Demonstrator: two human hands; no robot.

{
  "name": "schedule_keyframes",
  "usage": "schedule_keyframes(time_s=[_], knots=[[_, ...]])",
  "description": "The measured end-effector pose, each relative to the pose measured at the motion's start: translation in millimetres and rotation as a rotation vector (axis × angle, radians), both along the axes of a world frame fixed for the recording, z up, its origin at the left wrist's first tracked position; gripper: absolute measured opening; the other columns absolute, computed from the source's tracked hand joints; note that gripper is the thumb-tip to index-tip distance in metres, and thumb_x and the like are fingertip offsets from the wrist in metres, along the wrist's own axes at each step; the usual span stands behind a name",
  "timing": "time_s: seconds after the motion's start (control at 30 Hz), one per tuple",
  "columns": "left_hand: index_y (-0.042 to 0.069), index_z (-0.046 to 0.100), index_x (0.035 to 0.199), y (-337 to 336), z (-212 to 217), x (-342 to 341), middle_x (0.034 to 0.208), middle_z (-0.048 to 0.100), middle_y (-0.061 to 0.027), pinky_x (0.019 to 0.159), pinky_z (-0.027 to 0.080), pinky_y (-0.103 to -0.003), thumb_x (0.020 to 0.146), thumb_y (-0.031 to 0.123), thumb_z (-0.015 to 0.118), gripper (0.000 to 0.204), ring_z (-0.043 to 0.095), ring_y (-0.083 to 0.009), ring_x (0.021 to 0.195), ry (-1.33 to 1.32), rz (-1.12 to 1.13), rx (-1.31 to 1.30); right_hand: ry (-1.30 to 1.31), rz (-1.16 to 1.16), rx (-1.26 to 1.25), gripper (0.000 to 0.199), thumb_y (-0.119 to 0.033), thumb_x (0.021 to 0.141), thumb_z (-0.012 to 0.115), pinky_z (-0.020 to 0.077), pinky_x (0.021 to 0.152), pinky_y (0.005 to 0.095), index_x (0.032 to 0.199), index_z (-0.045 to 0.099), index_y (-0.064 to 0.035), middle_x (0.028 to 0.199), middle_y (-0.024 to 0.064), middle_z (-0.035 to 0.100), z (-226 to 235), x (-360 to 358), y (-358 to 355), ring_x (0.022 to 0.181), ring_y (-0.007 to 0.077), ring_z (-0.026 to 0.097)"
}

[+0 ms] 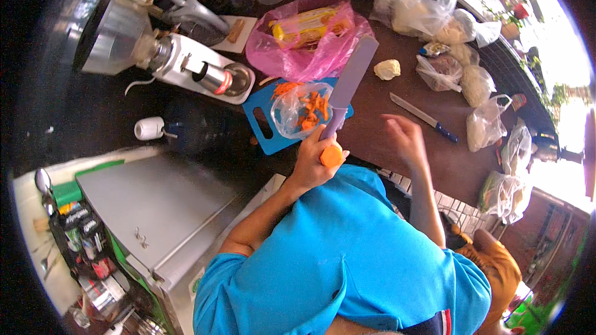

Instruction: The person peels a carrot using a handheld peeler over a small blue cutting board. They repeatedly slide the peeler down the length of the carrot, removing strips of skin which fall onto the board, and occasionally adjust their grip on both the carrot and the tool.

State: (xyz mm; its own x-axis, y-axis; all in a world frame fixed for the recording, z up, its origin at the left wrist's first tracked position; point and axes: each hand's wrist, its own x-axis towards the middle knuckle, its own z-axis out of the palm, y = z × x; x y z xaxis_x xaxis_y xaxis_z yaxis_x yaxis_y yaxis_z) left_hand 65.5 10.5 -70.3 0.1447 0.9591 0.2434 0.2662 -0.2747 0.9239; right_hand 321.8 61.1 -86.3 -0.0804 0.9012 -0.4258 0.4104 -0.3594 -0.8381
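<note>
My left hand (312, 164) is closed around the handle of a purple wide-bladed knife (354, 74), its blade pointing up and away. A carrot (331, 156) with a round cut end sits in the same hand. To the right, my right hand (406, 139) hovers over the table edge, slightly blurred, fingers loosely apart and holding nothing. Beyond my left hand lies a blue cutting board (259, 100). On it rest a clear plastic bag (287, 118), orange carrot pieces (313, 110) and a small heap of orange shreds (285, 89).
A blue-handled knife (428, 119) and a pale lump (387, 69) lie on the brown table (379, 102). Behind the board sits a pink plastic bag (267, 56) with yellow packets. A grinder (198, 65) stands left; several filled plastic bags (484, 127) line the right.
</note>
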Motion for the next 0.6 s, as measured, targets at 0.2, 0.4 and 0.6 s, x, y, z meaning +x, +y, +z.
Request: schedule_keyframes(time_s=[0.2,0.4,0.6], knots=[[0.003,0.055,0.076,-2.9,5.3,-7.4,0.089,0.054,-0.0148,0.068,0.046,-0.042,0.066,0.000,0.073,0.021,0.057,-0.0346,0.080,-0.044,0.052,0.031,0.733,0.260,-0.071,0.035,-0.024,0.100,0.050,0.0478,0.085,0.0268,0.125,0.057,0.0003,0.107,0.0030,0.064,-4.3,-115.4,-5.0,0.097,0.0106,0.058],[0.002,0.060,0.079,-8.0,5.9,-19.6,0.091,0.057,-0.0182,0.072,0.047,-0.044,0.069,0.000,0.068,0.013,0.058,-0.0378,0.084,-0.069,0.097,0.044,0.713,0.288,-0.183,0.026,-0.020,0.101,0.048,0.0499,0.076,0.0240,0.111,0.060,0.0018,0.096,0.0042,0.064,18.4,-145.1,7.2,0.086,0.0084,0.060],[0.004,0.066,0.086,-15.4,17.9,-44.4,0.099,0.068,-0.0125,0.073,0.054,-0.035,0.076,0.007,0.076,0.015,0.067,-0.0219,0.084,-0.168,0.282,-0.379,0.603,0.102,0.247,0.013,-0.010,0.097,0.050,0.0386,0.057,0.0220,0.094,0.059,-0.0025,0.074,-0.0008,0.055,36.8,-152.8,46.3,0.064,0.0061,0.049]])
